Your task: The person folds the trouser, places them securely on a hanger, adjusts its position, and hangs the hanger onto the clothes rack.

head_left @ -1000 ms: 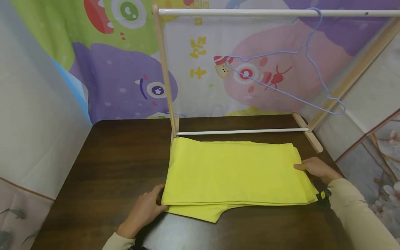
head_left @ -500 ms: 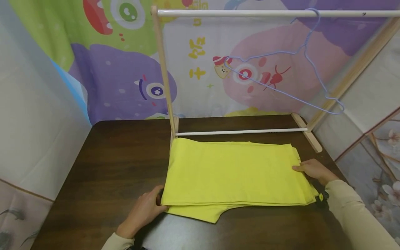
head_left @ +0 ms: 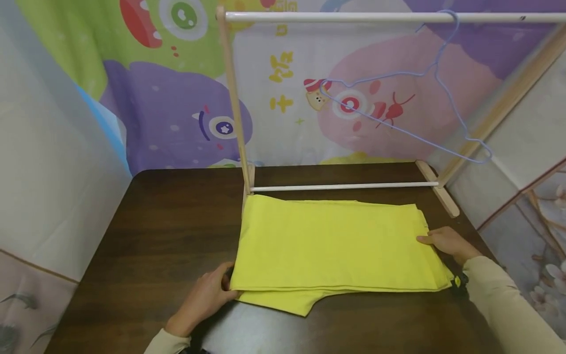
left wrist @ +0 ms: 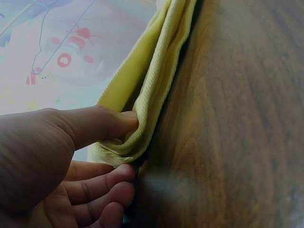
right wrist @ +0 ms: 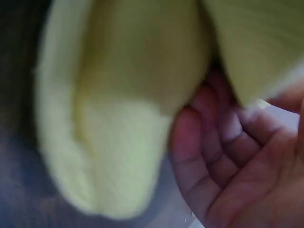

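yellow flap [head_left: 287, 301] poking out nearest, at 7 o'clock from mid of folded cloth [head_left: 327, 246], on dark wood-grain table [head_left: 168, 236]. pinched at 8 o'clock in l. hand [head_left: 201, 295], thumb above, fingers below, cloth filling the narrow gap. gripped at 3 o'clock in r. hand [head_left: 448, 243], thumb on top, fingers curled underneath, part blurred in r. wrist view. just past cloth's far edge, approx. 12 to 1 o'clock, wood-&-white rack [head_left: 236, 105] w/ base on table. blue wire hanger [head_left: 437, 62] hung off top bar [head_left: 336, 17], 1 o'clock. farthest back, 12 o'clock: cartoon-print curtain [head_left: 283, 142].
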